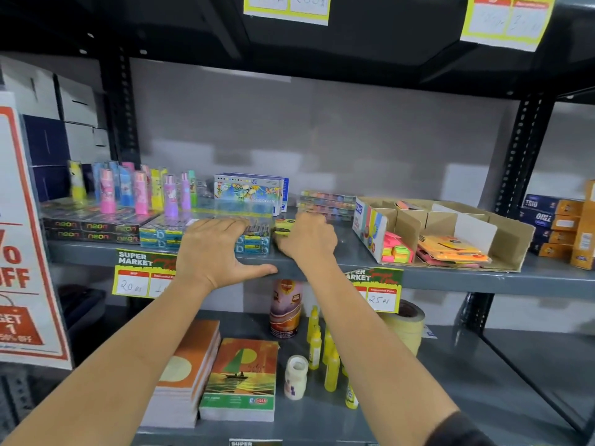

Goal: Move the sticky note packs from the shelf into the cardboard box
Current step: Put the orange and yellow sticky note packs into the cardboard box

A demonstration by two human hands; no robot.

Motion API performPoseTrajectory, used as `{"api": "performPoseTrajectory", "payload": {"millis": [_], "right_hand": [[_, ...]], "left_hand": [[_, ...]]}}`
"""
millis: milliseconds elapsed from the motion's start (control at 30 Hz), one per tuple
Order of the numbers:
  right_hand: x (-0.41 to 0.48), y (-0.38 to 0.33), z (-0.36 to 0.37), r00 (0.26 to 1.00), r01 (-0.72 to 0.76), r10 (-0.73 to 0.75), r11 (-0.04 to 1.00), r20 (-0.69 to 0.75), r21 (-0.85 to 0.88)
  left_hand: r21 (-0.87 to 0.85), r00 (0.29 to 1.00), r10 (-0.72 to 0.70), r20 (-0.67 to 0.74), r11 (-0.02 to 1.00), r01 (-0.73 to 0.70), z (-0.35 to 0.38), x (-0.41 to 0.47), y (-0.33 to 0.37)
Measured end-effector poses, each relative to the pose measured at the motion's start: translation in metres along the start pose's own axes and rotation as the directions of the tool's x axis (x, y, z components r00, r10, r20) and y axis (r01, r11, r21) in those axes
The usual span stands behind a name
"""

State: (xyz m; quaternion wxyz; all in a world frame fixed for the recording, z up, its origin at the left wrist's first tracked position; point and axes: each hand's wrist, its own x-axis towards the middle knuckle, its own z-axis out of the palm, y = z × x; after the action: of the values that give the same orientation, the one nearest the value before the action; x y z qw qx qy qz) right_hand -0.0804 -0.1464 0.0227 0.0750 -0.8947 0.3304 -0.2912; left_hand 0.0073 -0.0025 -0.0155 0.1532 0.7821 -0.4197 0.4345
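Observation:
A small stack of yellow-green sticky note packs (284, 227) sits on the grey middle shelf (347, 255). My right hand (307, 238) is curled around its right side, fingers on the packs. My left hand (215, 249) rests flat on a stack of blue boxes (167, 235) to the left, thumb spread along the shelf edge. To the right stands an open cardboard box (502, 243) with dividers. It holds pink and green sticky notes (397, 251) and orange packs (450, 249).
Neon boxes (90, 228) and coloured tubes (141, 191) fill the shelf's left. Pastel boxes (251, 191) and flat colourful packs (328, 204) stand behind. Blue and orange cartons (557, 226) sit far right. The lower shelf holds notebooks (241, 378), glue bottles (328, 358) and tape (405, 326).

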Motion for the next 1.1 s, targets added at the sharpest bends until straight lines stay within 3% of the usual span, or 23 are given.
{"api": "performPoseTrajectory", "payload": {"millis": [500, 867, 1100], "right_hand": [[0.015, -0.003, 0.007, 0.999, -0.03, 0.03, 1.0, 0.009, 0.001], [0.027, 0.0, 0.011, 0.939, 0.144, -0.121, 0.988, 0.323, -0.048], [0.029, 0.001, 0.014, 0.951, 0.093, -0.072, 0.994, 0.302, -0.055]], "left_hand": [[-0.011, 0.999, 0.012, -0.042, 1.0, -0.012, 0.0, 0.0, 0.0], [-0.012, 0.999, 0.008, -0.047, 1.0, -0.009, 0.003, 0.0, -0.001], [-0.014, 0.998, 0.012, -0.054, 1.0, -0.013, 0.003, 0.0, -0.001]]}}
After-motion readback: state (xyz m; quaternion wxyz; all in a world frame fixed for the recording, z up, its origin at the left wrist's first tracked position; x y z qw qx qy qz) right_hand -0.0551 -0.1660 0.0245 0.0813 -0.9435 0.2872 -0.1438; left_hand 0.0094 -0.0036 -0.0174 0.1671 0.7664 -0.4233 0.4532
